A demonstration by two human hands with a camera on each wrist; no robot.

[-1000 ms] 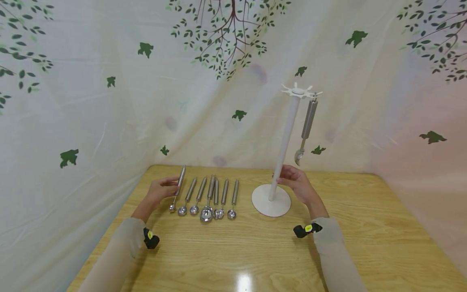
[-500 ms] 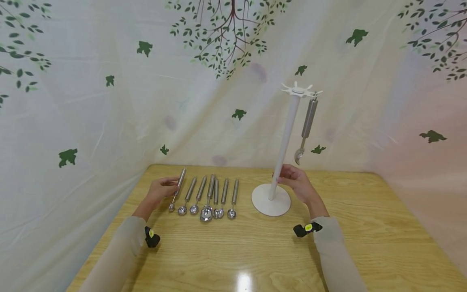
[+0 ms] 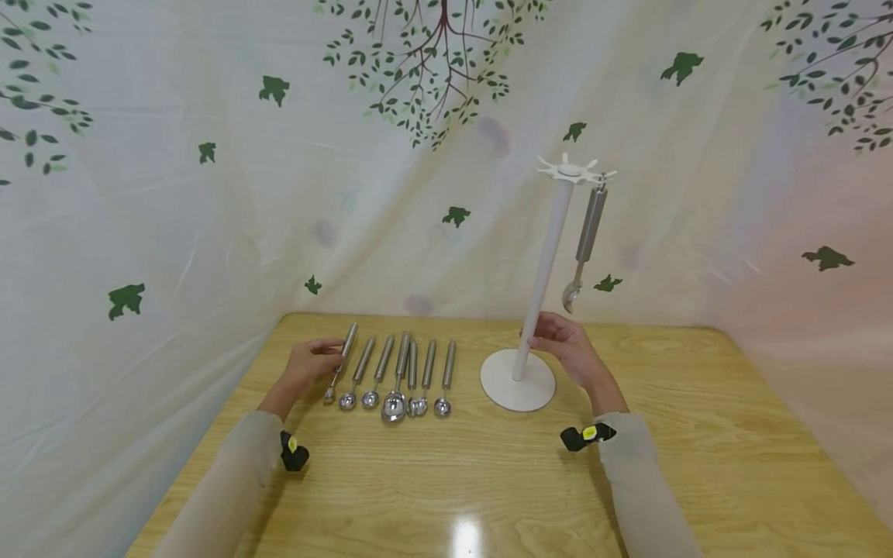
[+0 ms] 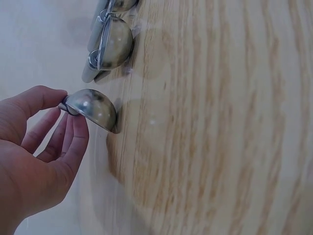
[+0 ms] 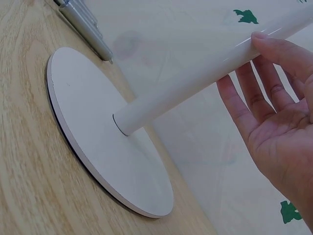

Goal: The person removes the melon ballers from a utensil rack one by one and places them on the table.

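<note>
In the head view my left hand (image 3: 305, 367) pinches a small metal scoop (image 3: 349, 342) at the left end of a row. The left wrist view shows the thumb and fingertips at its neck, and its round bowl (image 4: 95, 107) with its edge at the table top. My right hand (image 3: 568, 350) holds the lower pole (image 3: 543, 271) of a white stand, thumb on one side and fingers on the other. The stand's round base (image 5: 102, 142) lies on the table. From one arm of its hook ring (image 3: 568, 171) hangs another metal scoop (image 3: 591, 225).
Several more metal scoops (image 3: 394, 404) lie side by side on the wooden table (image 3: 418, 480), handles toward the back; two of them overlap. A cloth backdrop (image 3: 391, 256) with leaf prints hangs behind the table's far edge.
The left hand has lowered the scoop's handle slightly and leaned it a little to the right, toward the row. The right hand and stand hold their place. The view has tilted slightly.
</note>
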